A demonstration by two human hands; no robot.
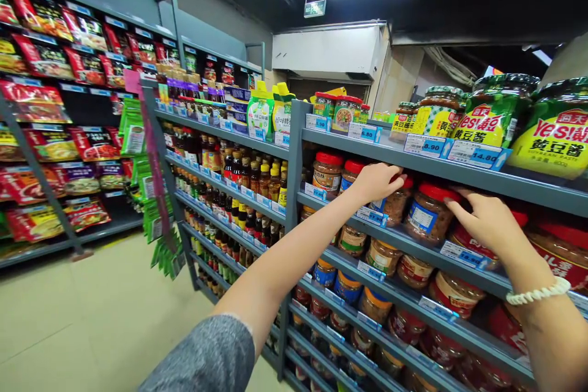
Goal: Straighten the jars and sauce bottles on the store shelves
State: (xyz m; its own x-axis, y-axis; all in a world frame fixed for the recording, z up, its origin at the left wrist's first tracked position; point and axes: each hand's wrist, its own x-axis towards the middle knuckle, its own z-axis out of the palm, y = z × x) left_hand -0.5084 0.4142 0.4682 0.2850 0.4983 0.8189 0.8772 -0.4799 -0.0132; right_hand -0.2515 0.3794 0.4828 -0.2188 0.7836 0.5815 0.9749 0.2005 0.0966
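My left hand (pixel 382 182) reaches over a red-lidded jar (pixel 395 205) on the second shelf. Its fingers are stretched out at the lid, partly beneath the upper shelf's edge. My right hand (pixel 489 219), wearing a white coiled band (pixel 538 291) at the wrist, has thumb and forefinger at the right side of another jar's red lid. That jar (pixel 428 217) has brown contents and a blue-and-white label, and stands just right of the first. Further red-lidded jars (pixel 327 173) line the same shelf to the left.
Price tags (pixel 463 255) run along the grey shelf edges. Large soybean paste jars (pixel 487 111) stand overhead on the top shelf. Bottles (pixel 243 173) fill the neighbouring rack, with green packets (pixel 135 128) hanging at its end. Across the tiled aisle (pixel 92 318) are bagged goods (pixel 50 147).
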